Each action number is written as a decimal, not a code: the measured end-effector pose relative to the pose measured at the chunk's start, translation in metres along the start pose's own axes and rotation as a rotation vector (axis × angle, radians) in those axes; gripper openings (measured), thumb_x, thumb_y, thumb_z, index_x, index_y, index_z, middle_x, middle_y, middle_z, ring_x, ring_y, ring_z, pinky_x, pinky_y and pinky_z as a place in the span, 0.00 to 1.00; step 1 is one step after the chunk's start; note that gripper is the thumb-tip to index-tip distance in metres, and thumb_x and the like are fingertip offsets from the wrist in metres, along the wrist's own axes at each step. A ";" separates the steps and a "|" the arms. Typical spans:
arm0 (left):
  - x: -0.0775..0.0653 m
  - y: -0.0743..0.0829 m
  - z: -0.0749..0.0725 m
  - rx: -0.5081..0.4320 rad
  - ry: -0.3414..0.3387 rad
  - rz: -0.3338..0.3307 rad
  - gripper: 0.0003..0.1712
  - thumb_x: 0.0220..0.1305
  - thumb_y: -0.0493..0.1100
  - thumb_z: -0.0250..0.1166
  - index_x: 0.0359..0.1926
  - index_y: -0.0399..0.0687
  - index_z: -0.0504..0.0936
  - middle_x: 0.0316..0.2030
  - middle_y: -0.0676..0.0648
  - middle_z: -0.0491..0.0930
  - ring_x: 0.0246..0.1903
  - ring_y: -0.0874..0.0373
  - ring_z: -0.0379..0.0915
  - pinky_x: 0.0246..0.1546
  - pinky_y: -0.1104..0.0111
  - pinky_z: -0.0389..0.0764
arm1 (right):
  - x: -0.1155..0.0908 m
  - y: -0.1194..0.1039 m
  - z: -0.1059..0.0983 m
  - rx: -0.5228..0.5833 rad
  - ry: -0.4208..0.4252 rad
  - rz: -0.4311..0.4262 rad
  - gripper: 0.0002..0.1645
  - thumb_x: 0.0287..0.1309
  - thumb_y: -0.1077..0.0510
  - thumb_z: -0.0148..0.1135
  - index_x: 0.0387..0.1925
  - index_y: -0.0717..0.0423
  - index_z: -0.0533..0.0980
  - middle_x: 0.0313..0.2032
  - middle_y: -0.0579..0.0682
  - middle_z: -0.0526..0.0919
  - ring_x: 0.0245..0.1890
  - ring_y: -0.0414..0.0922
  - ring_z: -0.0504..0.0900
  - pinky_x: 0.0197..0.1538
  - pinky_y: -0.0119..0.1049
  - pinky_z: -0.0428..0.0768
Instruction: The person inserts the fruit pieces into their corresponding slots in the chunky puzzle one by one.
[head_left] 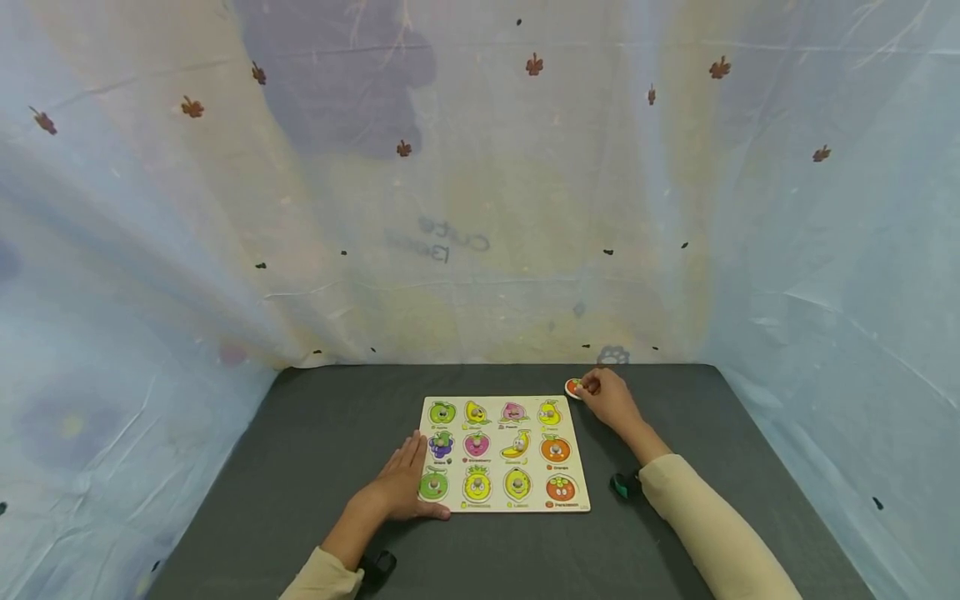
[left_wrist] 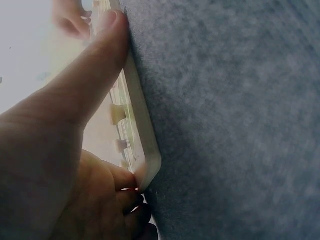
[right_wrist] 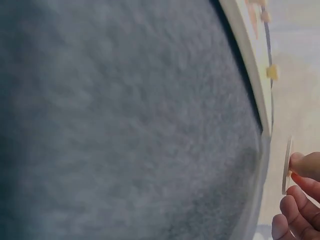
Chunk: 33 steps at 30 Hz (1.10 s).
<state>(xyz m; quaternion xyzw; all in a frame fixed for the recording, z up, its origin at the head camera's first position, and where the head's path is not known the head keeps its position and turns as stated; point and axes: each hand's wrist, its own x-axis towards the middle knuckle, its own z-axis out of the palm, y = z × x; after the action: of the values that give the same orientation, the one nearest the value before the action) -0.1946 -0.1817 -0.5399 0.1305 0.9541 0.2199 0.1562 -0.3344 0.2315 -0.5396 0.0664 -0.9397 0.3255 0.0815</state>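
Observation:
A wooden fruit puzzle board lies flat on the dark cloth, showing rows of coloured fruit pictures with small peg knobs. My left hand lies against its near left corner. Its fingers stretch along the left side, and the thumb reaches along the near edge. Beyond the far right corner, my right hand pinches a thin round puzzle piece with a red-orange fruit on it. Edge-on in the right wrist view, that piece is held between thumb and fingers, above the cloth and apart from the board.
A dark grey cloth covers the table. Pale printed curtains hang behind it and along both sides. Dark straps sit at both wrists, the right one with a green part.

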 end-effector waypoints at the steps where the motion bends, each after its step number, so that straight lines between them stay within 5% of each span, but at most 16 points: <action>1: 0.000 0.000 0.000 0.004 0.000 -0.001 0.81 0.51 0.68 0.84 0.84 0.28 0.45 0.85 0.29 0.39 0.84 0.33 0.37 0.83 0.41 0.47 | -0.002 -0.002 -0.001 0.003 -0.001 -0.011 0.11 0.73 0.57 0.71 0.46 0.62 0.82 0.41 0.58 0.80 0.39 0.51 0.80 0.44 0.50 0.81; 33: 0.000 -0.001 0.000 0.036 0.015 -0.010 0.80 0.51 0.67 0.84 0.84 0.28 0.45 0.84 0.29 0.41 0.84 0.33 0.39 0.83 0.43 0.49 | -0.063 -0.038 -0.012 -0.001 -0.062 -0.184 0.08 0.69 0.56 0.75 0.43 0.54 0.84 0.36 0.46 0.78 0.33 0.41 0.74 0.39 0.39 0.77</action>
<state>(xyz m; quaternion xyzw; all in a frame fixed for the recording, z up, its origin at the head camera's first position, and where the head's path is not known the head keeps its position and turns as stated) -0.1950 -0.1820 -0.5407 0.1267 0.9597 0.2026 0.1479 -0.2647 0.2142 -0.5202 0.1625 -0.9318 0.3140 0.0819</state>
